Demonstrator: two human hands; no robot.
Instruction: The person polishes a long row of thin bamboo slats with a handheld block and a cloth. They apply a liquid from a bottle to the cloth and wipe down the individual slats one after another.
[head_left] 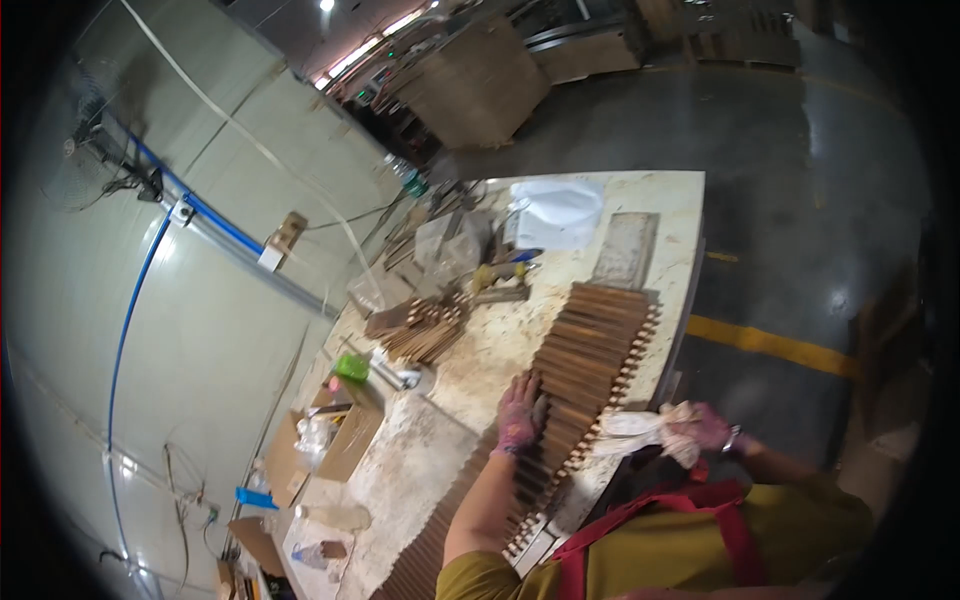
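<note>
A long row of brown wooden strips [590, 350] lies side by side on the white table, their pale ends lined up along the near right edge. My left hand [517, 412], in a pinkish glove, rests on the strips with its fingers stretched out. Beside it is a small greyish patch or object that I cannot make out. My right hand [710, 428], also in a pinkish glove, grips a crumpled whitish cloth [640, 430]. The cloth hangs over the pale strip ends at the table's edge.
A loose pile of wooden strips [425, 330] lies farther left, near plastic bags [455, 240]. A flat grey board [627, 250] and a white sheet [558, 212] sit at the far end. Left are a cardboard box [355, 435] and a bottle [338, 516].
</note>
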